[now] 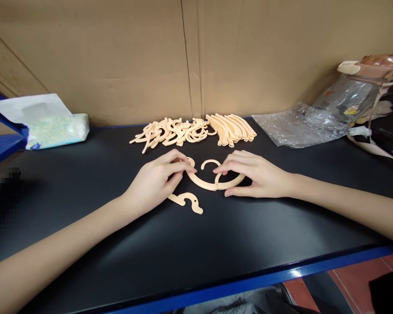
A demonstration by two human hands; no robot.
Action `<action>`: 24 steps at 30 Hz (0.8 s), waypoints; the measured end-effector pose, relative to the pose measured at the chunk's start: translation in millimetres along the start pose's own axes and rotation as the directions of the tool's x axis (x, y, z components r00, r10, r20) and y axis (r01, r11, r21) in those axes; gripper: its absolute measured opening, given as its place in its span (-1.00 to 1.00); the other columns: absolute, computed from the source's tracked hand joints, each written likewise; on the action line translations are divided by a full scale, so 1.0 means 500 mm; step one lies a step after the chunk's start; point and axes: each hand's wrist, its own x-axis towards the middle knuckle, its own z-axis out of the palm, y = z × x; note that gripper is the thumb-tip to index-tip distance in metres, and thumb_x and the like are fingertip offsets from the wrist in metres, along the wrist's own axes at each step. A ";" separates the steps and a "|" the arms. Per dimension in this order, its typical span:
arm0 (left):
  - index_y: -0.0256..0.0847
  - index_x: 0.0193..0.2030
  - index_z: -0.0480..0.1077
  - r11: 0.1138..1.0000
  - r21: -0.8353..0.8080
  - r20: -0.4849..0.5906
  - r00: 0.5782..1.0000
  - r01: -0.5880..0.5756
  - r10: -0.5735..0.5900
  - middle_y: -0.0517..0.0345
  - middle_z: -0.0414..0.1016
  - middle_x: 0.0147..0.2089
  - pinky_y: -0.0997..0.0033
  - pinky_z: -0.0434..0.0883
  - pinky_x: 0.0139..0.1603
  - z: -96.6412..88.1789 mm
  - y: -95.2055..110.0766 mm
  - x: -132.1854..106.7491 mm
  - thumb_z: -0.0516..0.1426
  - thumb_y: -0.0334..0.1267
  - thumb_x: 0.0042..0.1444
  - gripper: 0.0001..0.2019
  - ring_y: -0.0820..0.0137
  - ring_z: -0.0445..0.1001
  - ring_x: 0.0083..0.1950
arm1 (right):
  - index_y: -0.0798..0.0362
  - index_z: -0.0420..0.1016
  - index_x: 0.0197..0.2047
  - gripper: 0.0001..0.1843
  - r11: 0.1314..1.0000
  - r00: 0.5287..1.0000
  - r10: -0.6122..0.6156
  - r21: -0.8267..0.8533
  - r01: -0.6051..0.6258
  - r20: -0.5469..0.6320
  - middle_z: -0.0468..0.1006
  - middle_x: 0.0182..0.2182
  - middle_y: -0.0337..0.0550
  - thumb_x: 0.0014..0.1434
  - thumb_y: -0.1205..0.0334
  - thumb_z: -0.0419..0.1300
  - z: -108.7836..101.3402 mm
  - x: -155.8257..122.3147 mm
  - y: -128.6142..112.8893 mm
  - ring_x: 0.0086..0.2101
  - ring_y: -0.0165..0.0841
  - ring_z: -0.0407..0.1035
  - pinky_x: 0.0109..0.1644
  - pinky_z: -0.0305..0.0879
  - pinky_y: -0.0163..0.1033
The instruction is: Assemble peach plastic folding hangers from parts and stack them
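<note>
Against the cardboard wall (118,65), a tissue pack (57,131) sat far left on the black tabletop (249,244); a jumbled pile of hook-shaped pieces (170,133) and a neater stack of slim curved bars (232,128) lay mid-back, with a crumpled clear plastic bag (298,126) and a strapped bottle (350,96) to the right. A loose hooked piece (191,200) lay nearest the person, one end hidden by the left hand (160,174).

The pale peach hanger (205,183) was between the hands, its long axis running left to right, its hook curling away from the person. It looked smooth, like plastic, bowed into a shallow arc. Left fingertips pinched its left side; the right hand (252,174), half curled, gripped the other, hiding that tip.
</note>
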 end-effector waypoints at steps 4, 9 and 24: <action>-0.16 -0.07 0.46 0.996 0.074 -0.002 0.999 0.051 -0.051 0.16 0.45 0.03 0.38 0.41 0.02 0.000 0.005 0.001 -0.05 -0.29 0.33 -0.74 0.39 0.49 -0.03 | 0.13 0.41 0.05 -0.59 0.999 0.999 -0.044 0.029 0.044 0.012 0.51 -0.10 -0.03 0.23 0.06 0.23 0.001 0.000 -0.003 -0.14 -0.28 0.33 -0.02 0.27 -0.15; -0.20 0.07 0.39 0.997 0.057 0.037 0.998 0.051 -0.054 0.10 0.44 0.10 0.28 0.39 0.12 -0.004 0.010 0.004 -0.11 -0.26 0.36 -0.68 0.33 0.45 0.08 | 0.11 0.39 0.07 -0.61 0.998 0.998 -0.061 0.037 0.060 0.027 0.50 -0.05 -0.02 0.25 0.08 0.21 0.000 -0.001 -0.003 -0.07 -0.27 0.35 0.04 0.29 -0.12; -0.28 0.03 0.49 0.983 0.182 0.017 1.000 -0.004 0.001 0.03 0.50 0.11 0.19 0.40 0.11 -0.008 0.015 0.004 -0.16 -0.21 0.37 -0.57 0.23 0.47 0.10 | 0.21 0.31 0.24 -0.46 0.909 0.912 -0.373 -0.131 0.396 0.169 0.37 0.21 0.03 0.37 0.00 -0.01 0.018 -0.008 -0.120 0.16 -0.25 0.27 0.22 0.18 -0.18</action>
